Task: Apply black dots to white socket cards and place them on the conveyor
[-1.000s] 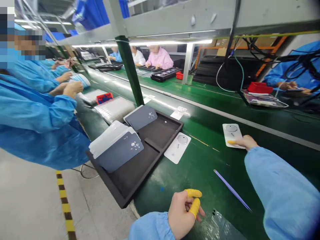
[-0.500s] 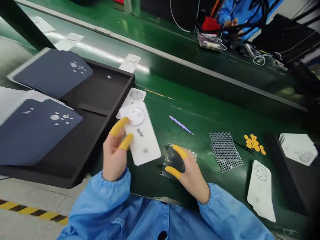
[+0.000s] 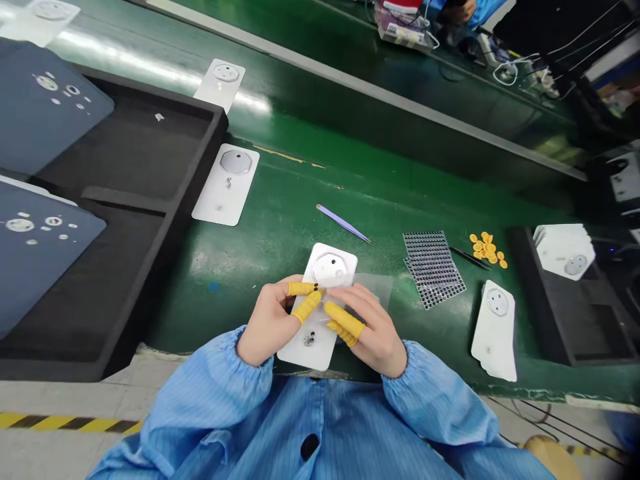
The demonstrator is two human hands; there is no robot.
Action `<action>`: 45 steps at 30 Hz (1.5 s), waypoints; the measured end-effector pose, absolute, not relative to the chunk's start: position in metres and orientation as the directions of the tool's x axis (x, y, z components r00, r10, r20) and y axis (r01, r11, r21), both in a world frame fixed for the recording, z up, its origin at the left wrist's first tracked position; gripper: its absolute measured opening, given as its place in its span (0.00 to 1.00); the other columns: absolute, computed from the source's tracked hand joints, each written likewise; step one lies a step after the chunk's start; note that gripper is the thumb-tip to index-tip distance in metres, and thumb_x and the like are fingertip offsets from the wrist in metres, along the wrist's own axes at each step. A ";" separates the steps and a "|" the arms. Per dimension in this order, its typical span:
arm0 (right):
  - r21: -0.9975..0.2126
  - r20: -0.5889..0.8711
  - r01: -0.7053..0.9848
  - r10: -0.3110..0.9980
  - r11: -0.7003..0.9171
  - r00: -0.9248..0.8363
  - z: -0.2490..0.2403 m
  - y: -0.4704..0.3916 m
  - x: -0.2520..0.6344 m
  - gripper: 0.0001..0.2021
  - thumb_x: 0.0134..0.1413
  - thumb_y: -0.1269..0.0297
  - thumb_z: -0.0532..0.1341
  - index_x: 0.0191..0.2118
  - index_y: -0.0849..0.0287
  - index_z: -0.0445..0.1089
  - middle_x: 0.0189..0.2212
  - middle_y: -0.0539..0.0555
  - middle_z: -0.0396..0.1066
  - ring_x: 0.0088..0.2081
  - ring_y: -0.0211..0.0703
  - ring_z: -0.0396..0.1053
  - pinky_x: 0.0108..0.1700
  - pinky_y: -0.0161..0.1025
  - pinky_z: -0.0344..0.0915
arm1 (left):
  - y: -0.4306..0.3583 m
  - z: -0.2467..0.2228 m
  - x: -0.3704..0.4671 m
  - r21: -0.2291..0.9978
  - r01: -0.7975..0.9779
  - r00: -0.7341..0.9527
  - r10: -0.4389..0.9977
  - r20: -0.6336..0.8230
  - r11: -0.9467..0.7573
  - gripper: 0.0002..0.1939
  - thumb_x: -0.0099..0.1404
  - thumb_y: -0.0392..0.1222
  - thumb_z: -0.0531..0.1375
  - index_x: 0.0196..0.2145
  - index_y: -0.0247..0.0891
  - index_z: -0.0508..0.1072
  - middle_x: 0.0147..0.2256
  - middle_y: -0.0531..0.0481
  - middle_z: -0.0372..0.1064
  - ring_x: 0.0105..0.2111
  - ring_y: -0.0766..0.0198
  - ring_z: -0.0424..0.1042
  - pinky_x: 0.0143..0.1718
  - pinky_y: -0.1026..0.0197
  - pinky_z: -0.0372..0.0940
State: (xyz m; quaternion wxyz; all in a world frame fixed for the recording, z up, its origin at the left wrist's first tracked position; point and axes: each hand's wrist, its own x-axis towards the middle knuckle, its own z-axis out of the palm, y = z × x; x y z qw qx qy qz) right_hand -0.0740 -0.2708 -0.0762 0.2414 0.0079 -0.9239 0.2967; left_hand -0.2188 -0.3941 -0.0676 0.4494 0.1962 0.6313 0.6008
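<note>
A white panel (image 3: 330,257) with a round camera-like ring lies in front of me, and both hands are over it. Above the panel, a clear film sheet (image 3: 377,288) with a few small black dots is held up. My left hand (image 3: 275,317), in yellow finger cots, is closed, its thumb and forefinger pinching the film's edge by two black dots. My right hand (image 3: 373,330), also in yellow cots, grips the film from the other side, its fingertips close to the left ones. Some black dots show near the panel's lower end; whether they sit on film or panel I cannot tell.
Purple tweezers (image 3: 343,223) lie beyond the hands. To the right are dotted black sheets (image 3: 434,267), dark tweezers (image 3: 470,258), loose yellow finger cots (image 3: 487,250), stacked white panels (image 3: 494,330) and a black tray (image 3: 545,313). A larger black tray (image 3: 165,267) holding dark blue panels stands left.
My left hand brought the white panel right and down in front of me. My right hand lifted the clear film off the table, and both hands now meet on it over the panel.
</note>
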 end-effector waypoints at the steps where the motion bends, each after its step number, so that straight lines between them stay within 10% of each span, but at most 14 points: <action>1: -0.594 0.442 -0.173 0.139 0.786 -0.886 -0.074 -0.270 -0.076 0.21 0.57 0.72 0.61 0.56 0.57 0.63 0.52 0.63 0.69 0.54 0.50 0.67 0.53 0.55 0.68 | -0.393 -0.068 -0.218 0.933 -0.304 -0.522 0.786 -0.333 0.193 0.10 0.56 0.41 0.65 0.34 0.32 0.78 0.37 0.44 0.74 0.33 0.60 0.73 0.34 0.62 0.69; 6: -0.658 0.442 -0.118 0.256 0.743 -0.860 -0.067 -0.266 -0.091 0.15 0.58 0.75 0.58 0.50 0.57 0.67 0.44 0.59 0.71 0.46 0.43 0.71 0.44 0.43 0.73 | -0.392 -0.071 -0.216 0.961 -0.181 -0.518 0.810 -0.274 0.210 0.08 0.57 0.36 0.62 0.34 0.33 0.79 0.35 0.45 0.73 0.32 0.61 0.72 0.31 0.63 0.68; 12: -0.452 0.445 -0.204 0.021 0.868 -0.896 -0.076 -0.255 -0.102 0.11 0.61 0.75 0.52 0.46 0.61 0.67 0.41 0.60 0.72 0.43 0.42 0.72 0.42 0.38 0.75 | -0.396 -0.083 -0.219 0.965 -0.115 -0.429 0.865 -0.261 0.234 0.11 0.55 0.32 0.60 0.36 0.35 0.78 0.37 0.46 0.73 0.35 0.59 0.74 0.33 0.61 0.70; 17: -0.509 0.391 -0.185 0.034 0.841 -0.920 -0.085 -0.252 -0.100 0.14 0.63 0.74 0.50 0.50 0.60 0.66 0.42 0.58 0.74 0.43 0.43 0.73 0.42 0.41 0.76 | -0.396 -0.085 -0.222 0.936 -0.253 -0.374 0.867 -0.329 0.246 0.12 0.53 0.34 0.61 0.36 0.34 0.78 0.39 0.45 0.72 0.33 0.58 0.75 0.33 0.58 0.71; 26: -0.534 0.492 -0.208 0.101 0.820 -0.865 -0.104 -0.259 -0.099 0.14 0.59 0.75 0.55 0.51 0.63 0.66 0.44 0.62 0.73 0.47 0.46 0.73 0.45 0.43 0.76 | -0.396 -0.090 -0.218 0.961 0.140 -0.495 0.857 -0.142 0.240 0.18 0.52 0.28 0.55 0.38 0.33 0.79 0.43 0.41 0.74 0.41 0.54 0.75 0.38 0.58 0.71; 37: -0.877 0.321 -0.111 0.398 0.467 -0.860 -0.106 -0.262 -0.111 0.06 0.59 0.71 0.56 0.40 0.58 0.69 0.38 0.57 0.72 0.41 0.41 0.72 0.43 0.42 0.72 | -0.394 -0.092 -0.217 0.919 0.286 -0.525 0.847 -0.086 0.271 0.15 0.56 0.31 0.57 0.38 0.37 0.80 0.41 0.45 0.76 0.39 0.56 0.76 0.39 0.58 0.70; 45: -0.787 0.412 -0.048 0.466 0.615 -0.783 -0.105 -0.259 -0.109 0.04 0.56 0.73 0.60 0.36 0.58 0.71 0.36 0.56 0.74 0.37 0.40 0.73 0.40 0.40 0.72 | -0.419 -0.085 -0.235 0.941 -0.187 -0.732 0.599 -0.324 0.281 0.16 0.55 0.43 0.66 0.41 0.31 0.75 0.40 0.41 0.76 0.35 0.56 0.77 0.35 0.60 0.72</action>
